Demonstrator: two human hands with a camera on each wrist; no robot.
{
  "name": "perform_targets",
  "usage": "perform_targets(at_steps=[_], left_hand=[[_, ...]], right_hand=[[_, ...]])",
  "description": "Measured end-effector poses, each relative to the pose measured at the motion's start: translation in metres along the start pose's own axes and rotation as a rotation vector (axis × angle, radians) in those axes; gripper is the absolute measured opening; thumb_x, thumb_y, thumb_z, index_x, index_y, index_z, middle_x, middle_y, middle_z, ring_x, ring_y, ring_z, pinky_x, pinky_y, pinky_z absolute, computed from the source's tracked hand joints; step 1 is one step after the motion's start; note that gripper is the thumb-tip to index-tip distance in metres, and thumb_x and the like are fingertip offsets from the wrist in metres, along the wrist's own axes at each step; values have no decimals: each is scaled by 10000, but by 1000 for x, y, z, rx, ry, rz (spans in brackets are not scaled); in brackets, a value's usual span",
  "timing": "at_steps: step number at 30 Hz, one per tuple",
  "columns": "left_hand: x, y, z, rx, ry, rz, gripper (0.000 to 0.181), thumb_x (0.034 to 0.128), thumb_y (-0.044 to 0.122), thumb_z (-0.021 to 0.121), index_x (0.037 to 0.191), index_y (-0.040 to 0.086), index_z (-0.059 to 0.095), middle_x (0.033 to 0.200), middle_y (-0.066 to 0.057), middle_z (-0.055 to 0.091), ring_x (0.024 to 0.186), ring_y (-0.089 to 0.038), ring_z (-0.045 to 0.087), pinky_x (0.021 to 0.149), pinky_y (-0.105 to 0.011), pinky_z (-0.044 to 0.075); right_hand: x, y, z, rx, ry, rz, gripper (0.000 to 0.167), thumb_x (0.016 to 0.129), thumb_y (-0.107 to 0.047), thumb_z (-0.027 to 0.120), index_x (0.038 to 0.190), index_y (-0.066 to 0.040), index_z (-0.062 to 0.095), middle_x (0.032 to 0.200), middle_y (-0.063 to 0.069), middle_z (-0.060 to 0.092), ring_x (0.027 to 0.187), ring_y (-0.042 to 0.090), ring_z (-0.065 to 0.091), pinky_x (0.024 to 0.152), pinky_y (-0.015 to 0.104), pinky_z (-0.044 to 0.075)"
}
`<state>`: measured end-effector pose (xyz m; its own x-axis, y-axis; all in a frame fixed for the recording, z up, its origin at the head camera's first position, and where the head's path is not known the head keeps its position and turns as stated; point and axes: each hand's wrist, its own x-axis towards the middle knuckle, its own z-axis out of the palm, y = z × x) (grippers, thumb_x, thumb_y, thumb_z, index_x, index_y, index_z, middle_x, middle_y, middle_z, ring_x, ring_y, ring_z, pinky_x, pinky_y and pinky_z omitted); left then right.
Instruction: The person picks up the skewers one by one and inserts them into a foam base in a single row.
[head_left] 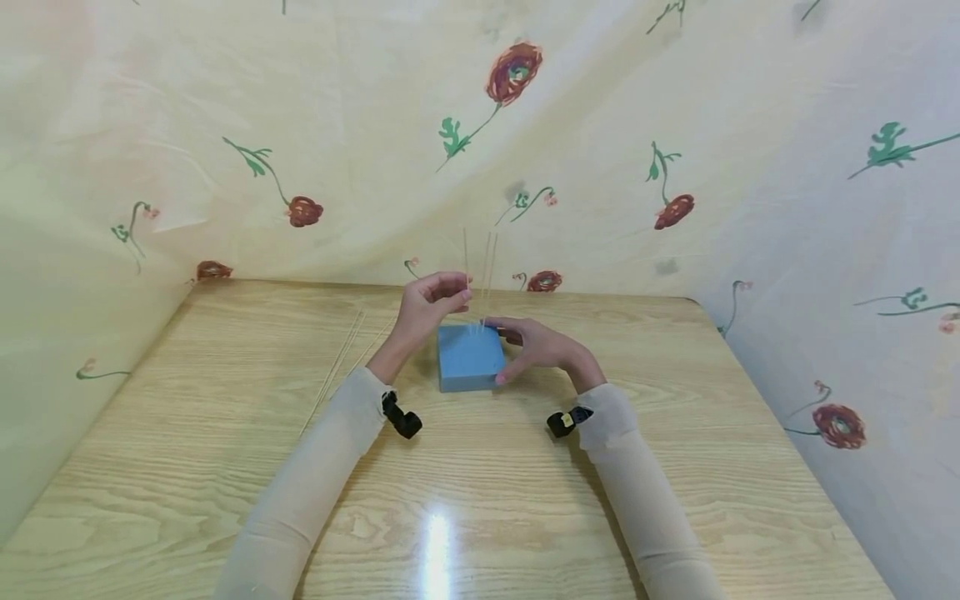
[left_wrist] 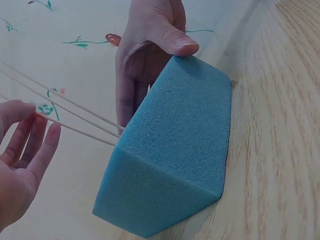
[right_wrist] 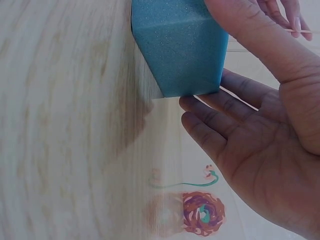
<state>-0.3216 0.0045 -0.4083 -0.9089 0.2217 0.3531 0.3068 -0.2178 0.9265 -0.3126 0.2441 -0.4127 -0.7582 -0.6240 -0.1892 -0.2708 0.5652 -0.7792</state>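
Note:
A blue foam block (head_left: 471, 357) lies on the table, with thin wooden sticks (left_wrist: 90, 103) standing in it near its far edge. My left hand (head_left: 429, 307) is over the block's far left part and pinches one stick (left_wrist: 82, 132) between thumb and fingertips; this stick's lower end meets the block. Two other sticks stand upright just to its right. From the right side, my right hand (head_left: 546, 345) holds the block, thumb at the near corner and fingers at the far side. In the right wrist view its fingertips touch the block's (right_wrist: 182, 57) side.
Several loose sticks (head_left: 339, 357) lie on the wooden table (head_left: 480, 467) left of the block, partly behind the left forearm. A flower-printed cloth (head_left: 375, 167) hangs behind the table and along its sides. Each wrist bears a small black camera (head_left: 406, 424).

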Motion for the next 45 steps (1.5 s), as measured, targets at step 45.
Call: perform_targets(at_steps=[45], left_hand=[[-4, -1, 9, 132, -10, 42, 250, 947, 22, 701, 1174, -84, 689, 1145, -312, 687, 892, -82, 682, 822, -342, 633]], right_hand=[[-4, -4, 2, -9, 7, -7, 1066, 759, -180, 920, 1601, -42, 281, 1655, 161, 311, 1525, 386, 308, 1259, 507, 265]])
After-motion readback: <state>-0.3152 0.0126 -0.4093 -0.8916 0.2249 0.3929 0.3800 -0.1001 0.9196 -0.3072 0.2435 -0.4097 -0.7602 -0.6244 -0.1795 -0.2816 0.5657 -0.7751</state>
